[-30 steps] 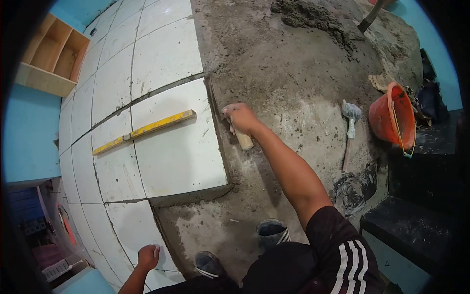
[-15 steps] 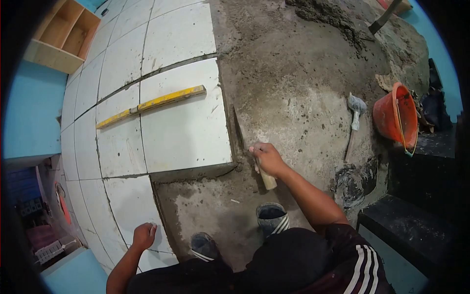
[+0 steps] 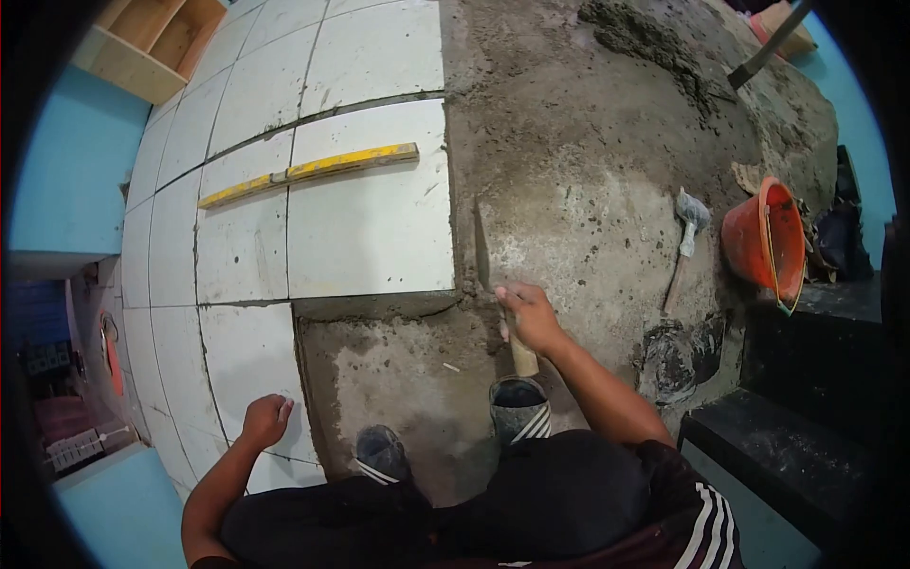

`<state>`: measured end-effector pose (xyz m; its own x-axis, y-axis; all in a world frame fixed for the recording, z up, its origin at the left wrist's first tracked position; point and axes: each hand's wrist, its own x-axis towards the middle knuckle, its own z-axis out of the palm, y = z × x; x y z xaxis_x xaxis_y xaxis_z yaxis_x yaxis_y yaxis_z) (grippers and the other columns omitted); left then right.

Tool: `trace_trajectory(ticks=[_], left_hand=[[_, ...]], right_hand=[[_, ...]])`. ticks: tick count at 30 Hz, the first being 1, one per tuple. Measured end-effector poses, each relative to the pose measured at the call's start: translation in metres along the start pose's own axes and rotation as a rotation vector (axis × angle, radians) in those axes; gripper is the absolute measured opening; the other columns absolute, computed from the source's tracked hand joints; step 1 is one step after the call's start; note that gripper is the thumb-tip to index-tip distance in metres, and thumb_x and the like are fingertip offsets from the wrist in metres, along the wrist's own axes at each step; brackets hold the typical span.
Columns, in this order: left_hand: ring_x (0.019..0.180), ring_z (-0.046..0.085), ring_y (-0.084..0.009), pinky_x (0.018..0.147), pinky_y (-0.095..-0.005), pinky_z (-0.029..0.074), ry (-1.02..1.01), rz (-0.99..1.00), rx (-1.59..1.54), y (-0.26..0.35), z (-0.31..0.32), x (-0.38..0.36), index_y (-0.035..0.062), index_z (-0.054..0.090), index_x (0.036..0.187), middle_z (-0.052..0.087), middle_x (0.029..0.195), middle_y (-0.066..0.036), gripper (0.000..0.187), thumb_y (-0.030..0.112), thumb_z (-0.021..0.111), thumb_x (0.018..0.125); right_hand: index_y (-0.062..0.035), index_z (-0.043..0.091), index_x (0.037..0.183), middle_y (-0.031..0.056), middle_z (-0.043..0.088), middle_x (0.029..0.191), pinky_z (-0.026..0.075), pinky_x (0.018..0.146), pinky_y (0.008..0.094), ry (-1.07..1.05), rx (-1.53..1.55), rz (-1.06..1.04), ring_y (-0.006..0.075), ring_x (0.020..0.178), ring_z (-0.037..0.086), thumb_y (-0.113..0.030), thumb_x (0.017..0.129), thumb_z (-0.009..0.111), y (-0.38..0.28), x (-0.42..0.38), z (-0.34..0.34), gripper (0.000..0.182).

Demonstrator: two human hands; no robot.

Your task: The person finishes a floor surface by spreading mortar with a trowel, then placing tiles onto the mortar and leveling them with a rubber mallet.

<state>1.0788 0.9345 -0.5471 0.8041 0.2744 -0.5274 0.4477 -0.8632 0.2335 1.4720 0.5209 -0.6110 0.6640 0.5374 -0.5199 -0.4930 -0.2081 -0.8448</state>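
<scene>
My right hand [image 3: 531, 318] is wrapped around the wooden handle of a trowel [image 3: 482, 248]. Its blade, seen nearly edge-on, points away from me, a little to the right of the outer edge of a large white tile [image 3: 370, 232]. Grey mortar [image 3: 379, 308] shows along the near side of that tile. My left hand [image 3: 268, 420], curled closed with nothing visible in it, is over another white tile [image 3: 248, 356] at lower left. A yellow spirit level [image 3: 351, 163] lies across two tiles ahead.
Rough grey floor [image 3: 588, 218] spreads to the right. On it lie a mallet [image 3: 692, 211] with a plastic-wrapped head and an orange bucket [image 3: 749, 232]. Black steps [image 3: 777, 455] stand at lower right. Wet mortar [image 3: 654, 43] is heaped at the back, beside a tool handle [image 3: 773, 45]. A wooden cabinet [image 3: 128, 64] is at upper left.
The trowel blade has moved right, away from the tile's edge, still in my right hand. My left hand stays closed over the lower tile. The whole view has shifted slightly.
</scene>
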Motion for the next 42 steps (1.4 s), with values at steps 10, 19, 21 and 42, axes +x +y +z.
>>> trace_trajectory(ticks=[10,19,21,42], left_hand=[[0.081,0.063,-0.0442,0.073,-0.0533,0.048,-0.028,-0.04,-0.017,0.006,-0.004,-0.007,0.0007,0.065,0.079,0.063,0.079,-0.021,0.035,0.026,0.059,0.103],[0.082,0.063,-0.0436,0.075,-0.0534,0.049,-0.036,-0.001,0.005,0.006,-0.005,-0.005,0.0007,0.066,0.081,0.064,0.08,-0.02,0.033,0.026,0.059,0.102],[0.082,0.064,-0.0434,0.075,-0.0533,0.049,-0.051,-0.012,0.015,0.008,-0.006,-0.002,0.0007,0.066,0.082,0.065,0.081,-0.02,0.033,0.026,0.06,0.102],[0.079,0.062,-0.0462,0.072,-0.0543,0.048,-0.051,0.012,-0.005,0.006,0.0,-0.001,0.0007,0.063,0.078,0.062,0.077,-0.022,0.034,0.025,0.06,0.102]], right_hand=[[0.005,0.069,0.12,0.0075,0.064,0.08,0.051,0.05,0.0341,0.088,-0.008,0.088,0.0171,0.054,0.063,-0.025,0.108,0.06,0.067,-0.044,0.03,0.034],[0.0063,0.068,0.121,0.0124,0.068,0.086,0.052,0.054,0.0348,-0.061,-0.147,0.105,0.0187,0.053,0.063,-0.025,0.109,0.056,0.045,-0.016,0.031,0.036],[0.0062,0.068,0.12,0.0123,0.069,0.086,0.052,0.054,0.0349,-0.092,-0.188,0.107,0.0187,0.053,0.063,-0.025,0.109,0.056,0.035,-0.017,0.028,0.035],[0.0011,0.071,0.119,0.007,0.063,0.083,0.053,0.054,0.034,-0.013,-0.159,0.052,0.014,0.061,0.061,-0.028,0.106,0.064,-0.004,-0.008,-0.004,0.033]])
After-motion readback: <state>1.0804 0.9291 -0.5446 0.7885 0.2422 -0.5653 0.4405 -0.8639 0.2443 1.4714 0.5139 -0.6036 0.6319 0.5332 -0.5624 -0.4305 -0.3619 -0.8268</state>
